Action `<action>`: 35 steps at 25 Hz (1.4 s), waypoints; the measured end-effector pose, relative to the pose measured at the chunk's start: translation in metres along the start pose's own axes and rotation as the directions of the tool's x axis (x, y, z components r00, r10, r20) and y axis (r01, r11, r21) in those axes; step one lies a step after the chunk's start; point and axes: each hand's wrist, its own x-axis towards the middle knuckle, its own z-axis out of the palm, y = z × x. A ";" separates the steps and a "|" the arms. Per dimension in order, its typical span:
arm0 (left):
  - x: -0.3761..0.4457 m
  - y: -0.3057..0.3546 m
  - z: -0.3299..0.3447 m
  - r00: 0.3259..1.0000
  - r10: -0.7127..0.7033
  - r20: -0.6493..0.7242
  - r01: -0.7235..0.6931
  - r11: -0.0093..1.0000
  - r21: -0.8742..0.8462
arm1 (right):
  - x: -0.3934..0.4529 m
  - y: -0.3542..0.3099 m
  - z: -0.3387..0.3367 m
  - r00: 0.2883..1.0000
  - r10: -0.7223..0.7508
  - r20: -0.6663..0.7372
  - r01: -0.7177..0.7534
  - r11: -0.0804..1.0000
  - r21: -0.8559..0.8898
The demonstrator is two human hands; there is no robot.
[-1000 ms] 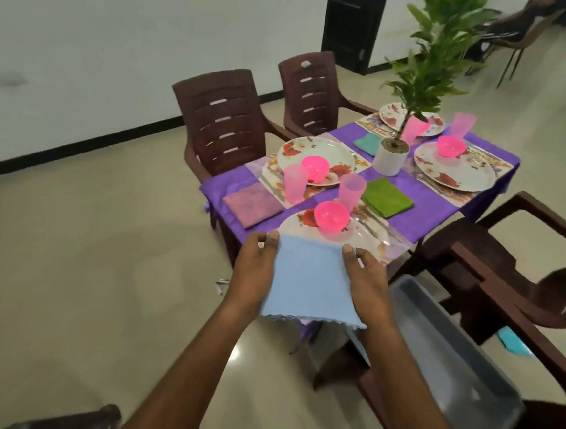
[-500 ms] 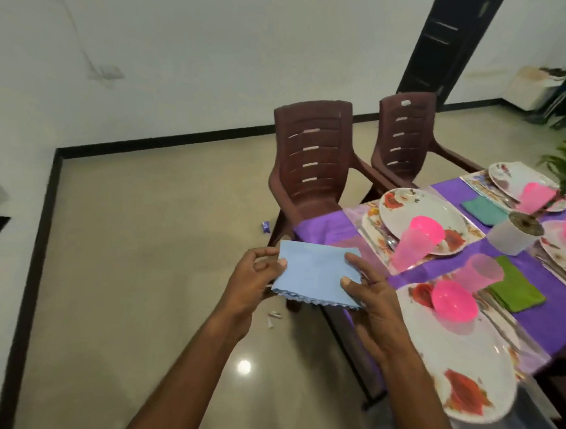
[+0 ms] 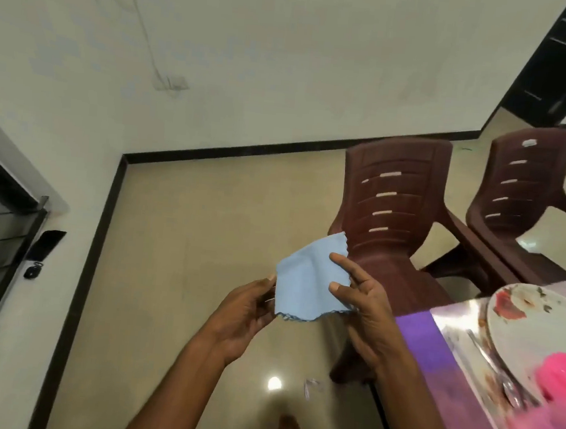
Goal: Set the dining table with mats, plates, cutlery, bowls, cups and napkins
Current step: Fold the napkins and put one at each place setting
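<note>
Napkin (image 3: 306,284): light, limp cloth, sags unsupported. My left hand (image 3: 246,310) pinches its left edge, right hand (image 3: 362,307) pinches the right. Best held by the edges.

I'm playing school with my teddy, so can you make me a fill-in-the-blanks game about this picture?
1. Both hands hold a light ____ napkin.
2. The left hand and right hand hold it above the ____, not the table.
3. The tablecloth is ____.
4. The chair nearest the napkin is ____.

Missing words: blue; floor; purple; brown
</note>
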 end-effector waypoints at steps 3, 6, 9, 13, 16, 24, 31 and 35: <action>0.058 0.061 0.007 1.000 0.024 0.009 -0.023 0.996 -0.088 | 0.089 -0.036 0.019 0.997 0.005 0.081 -0.007 1.000 0.017; 0.108 0.104 0.000 0.997 0.072 0.031 -0.069 0.994 -0.080 | 0.158 -0.057 0.037 0.991 -0.012 0.134 0.005 0.998 0.059; 0.178 0.147 -0.019 0.994 0.107 0.014 -0.106 0.993 -0.059 | 0.240 -0.062 0.051 0.991 -0.010 0.130 0.006 0.999 0.034; 0.286 0.222 -0.049 0.989 0.141 0.051 -0.140 0.990 -0.020 | 0.362 -0.066 0.078 0.994 -0.026 0.105 0.027 1.000 -0.012; 0.362 0.293 -0.066 0.984 0.131 0.117 -0.137 0.990 0.043 | 0.449 -0.083 0.112 0.997 -0.041 0.071 0.047 0.995 -0.089; 0.541 0.453 -0.072 0.945 0.148 0.292 -0.170 0.984 0.051 | 0.633 -0.155 0.170 0.991 -0.136 -0.003 0.132 0.965 -0.227; 0.720 0.573 -0.002 0.929 0.296 0.222 -0.357 0.876 0.325 | 0.842 -0.191 0.128 0.995 -0.063 -0.074 0.051 0.988 -0.149; 0.815 0.638 0.071 0.914 0.350 0.206 -0.406 0.799 0.444 | 0.943 -0.223 0.088 0.988 -0.042 -0.149 0.004 0.969 -0.249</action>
